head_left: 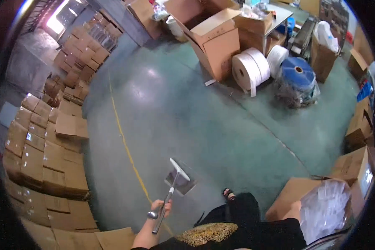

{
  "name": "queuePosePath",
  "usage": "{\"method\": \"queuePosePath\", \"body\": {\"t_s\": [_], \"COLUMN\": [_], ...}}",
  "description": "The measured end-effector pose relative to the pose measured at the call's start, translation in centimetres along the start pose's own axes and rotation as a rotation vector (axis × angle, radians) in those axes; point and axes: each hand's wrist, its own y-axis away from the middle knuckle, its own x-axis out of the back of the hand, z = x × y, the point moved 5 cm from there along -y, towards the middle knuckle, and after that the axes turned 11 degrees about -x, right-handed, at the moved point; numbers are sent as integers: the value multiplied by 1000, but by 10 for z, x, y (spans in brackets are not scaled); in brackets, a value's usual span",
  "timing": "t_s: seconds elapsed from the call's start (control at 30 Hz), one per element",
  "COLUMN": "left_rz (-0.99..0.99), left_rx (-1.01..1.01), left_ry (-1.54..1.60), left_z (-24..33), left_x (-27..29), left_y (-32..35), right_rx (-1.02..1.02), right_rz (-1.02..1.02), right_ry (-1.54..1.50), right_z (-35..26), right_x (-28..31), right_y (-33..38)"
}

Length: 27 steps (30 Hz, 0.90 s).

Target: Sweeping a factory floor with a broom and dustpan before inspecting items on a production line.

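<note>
My left hand [163, 207] is closed round the grey handle of a T-shaped tool like a squeegee [172, 190], with a white crossbar at its far end. The tool points away from me over the floor. A dark, square patch [177, 181] shows around the crossbar; whether it is part of the tool I cannot tell. A round silver watch or bracelet is on my left wrist. At the lower right, some bare skin of my right arm or hand [295, 210] shows beside an open carton [282, 197] of clear plastic pieces [326, 205]; the fingers cannot be made out.
Stacked brown cartons [54, 166] line the left side. A yellow line [122, 137] runs along the green floor [187, 121]. Ahead stand a tall open carton [220, 54], white rolls [250, 71], a blue roll [296, 71] and a cluttered table [282, 13].
</note>
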Motion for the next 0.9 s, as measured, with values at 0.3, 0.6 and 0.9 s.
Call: {"method": "queuePosePath", "body": {"t_s": [0.3,0.6,0.9], "left_rz": [-94,-75,-13], "left_rx": [-127,-303,-271], "left_ry": [39,84,50], "left_z": [292,555,831], "left_x": [-96,-228,-323], "left_y": [-123,-201,-308], "right_rx": [-152,28,121], "right_rz": [13,-106,-24], "right_ry": [-81,-94,194], "right_z": [-344,-755,-1064], "right_x": [-17,-14,-51], "right_y": [46,76,83]}}
